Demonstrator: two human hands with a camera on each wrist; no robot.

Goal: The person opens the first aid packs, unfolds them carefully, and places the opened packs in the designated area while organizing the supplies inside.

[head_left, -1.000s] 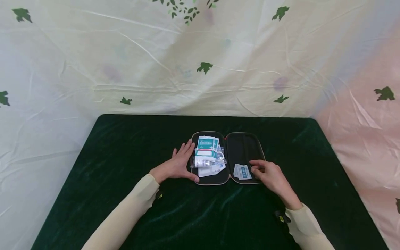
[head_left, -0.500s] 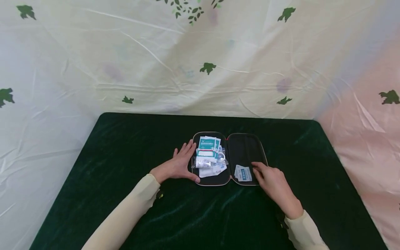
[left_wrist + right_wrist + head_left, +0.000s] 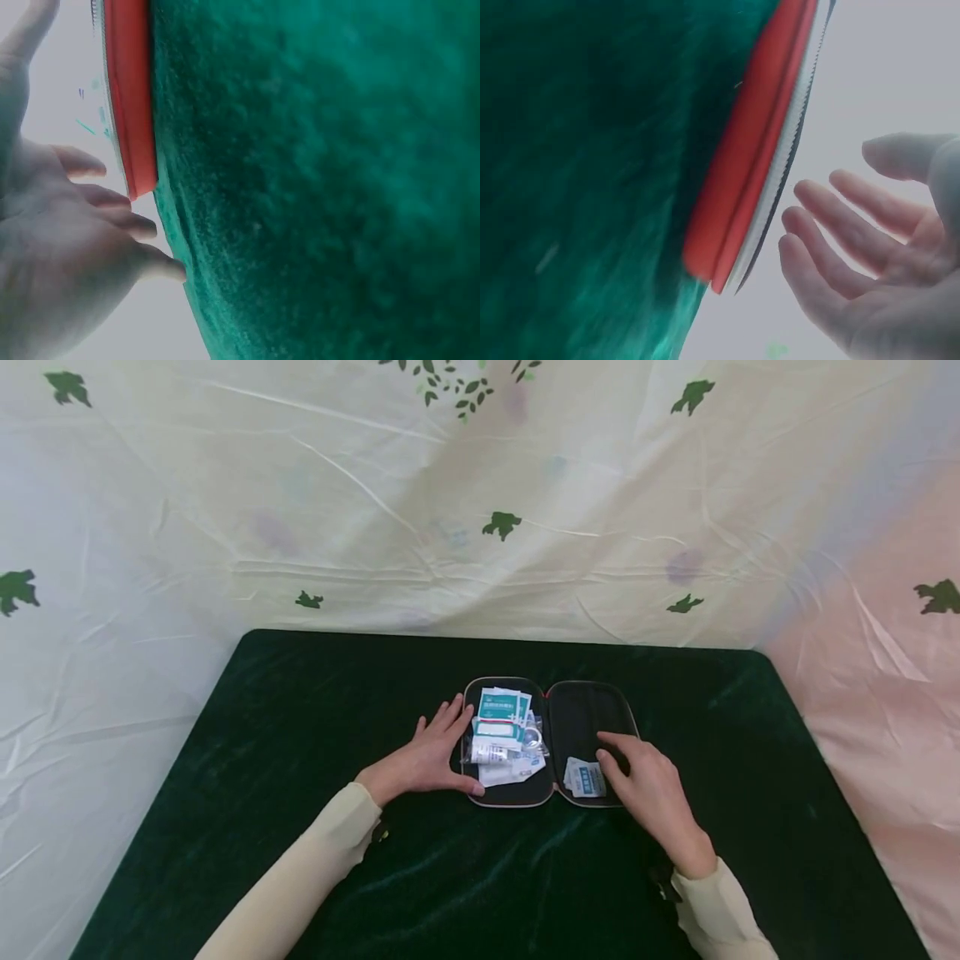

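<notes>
An open zip-up case (image 3: 573,714) with a black lining lies flat, its two halves side by side. Teal-and-white packets (image 3: 497,708) are piled in its left half, over a clear plastic bag (image 3: 534,745) and white packets (image 3: 525,768). Small blue-and-white sachets (image 3: 588,779) lie low in the right half. My left hand (image 3: 427,760) is spread along the left rim, thumb at the near corner. Over the right rim hovers my right hand (image 3: 654,781), fingers loosely bent and holding nothing. The wrist views show the case's red outer shell (image 3: 750,172).
A dark green velvety cloth (image 3: 360,685) covers the table under the case. Behind and at both sides hangs a pale curtain (image 3: 375,510) with green leaf prints.
My right hand has come away from beside the sachets, its thumb and forefinger now farther apart and slightly raised. My left hand stays at the left rim.
</notes>
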